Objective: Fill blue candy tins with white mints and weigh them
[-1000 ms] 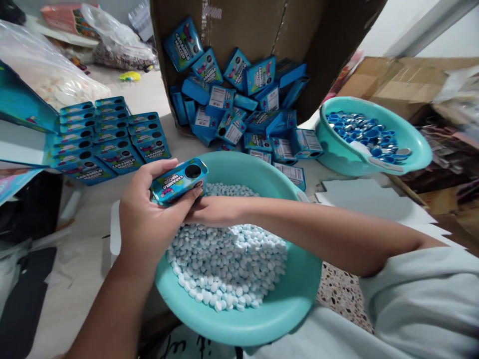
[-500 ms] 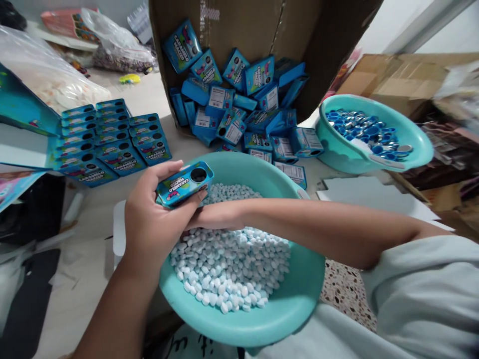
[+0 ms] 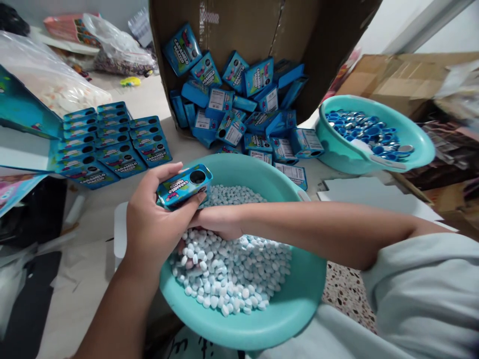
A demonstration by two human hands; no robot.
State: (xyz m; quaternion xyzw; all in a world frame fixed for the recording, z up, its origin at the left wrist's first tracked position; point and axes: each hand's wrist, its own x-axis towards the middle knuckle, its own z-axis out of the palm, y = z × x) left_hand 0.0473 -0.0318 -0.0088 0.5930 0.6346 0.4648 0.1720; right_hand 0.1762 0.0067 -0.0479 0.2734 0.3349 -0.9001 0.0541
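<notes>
Small blue box [image 3: 179,188] above a basin [image 3: 303,284] of candies [image 3: 228,279]. The box is sitting just left of the frame's centre, its dark round hole facing the viewer at the right end. The left hand [image 3: 155,224] is gripping it, the thumb running along the near side and the other fingers wrapping behind. The right hand [image 3: 220,220] is resting just below the box, among the candies at the lower centre; several candies are lying over its fingers, and whether it is closed or open cannot be told. For good handling, the right palm should probably be cupping, so that fewer candies are rolling off, while the left hand should be holding the box firmly without denting its walls and be keeping the thumb clear of the hole. As to pose, the right forearm is crossing the basin nearly level from the right of the frame, the wrist lying close to the left thumb; the left forearm is slanting up from the lower left, the hand curling toward the box. At the upper centre, a cardboard carton [image 3: 241,30] is facing the viewer with its open side, other blue boxes [image 3: 220,99] lying heaped inside and before it
</notes>
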